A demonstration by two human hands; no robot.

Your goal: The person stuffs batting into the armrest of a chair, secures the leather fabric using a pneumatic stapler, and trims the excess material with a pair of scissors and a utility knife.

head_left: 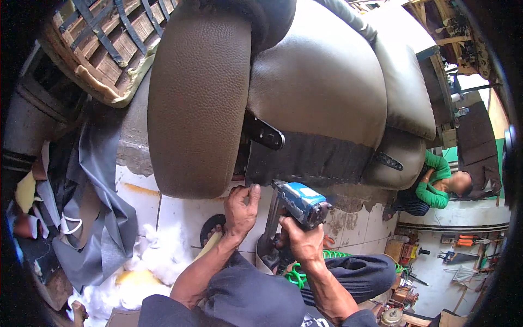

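Brown leather seating (316, 82) has a thick end piece (199, 109) on the left, dark fabric (310, 155) along its lower part and black metal brackets (264, 133). My left hand (239, 212) is curled just below the end piece's lower edge; whatever its fingertips might hold is hidden. My right hand (302, 237) grips a blue pneumatic staple gun (305, 199), its nose near the fabric's bottom edge. A green coiled hose (294, 275) runs below the gun.
Dark vinyl offcuts (103, 218) and white stuffing (152, 245) lie at left. A wooden webbed frame (109, 43) stands upper left. Another person in green (436, 180) crouches at right, near a wall of hanging tools (463, 250). A compressor (406, 297) sits lower right.
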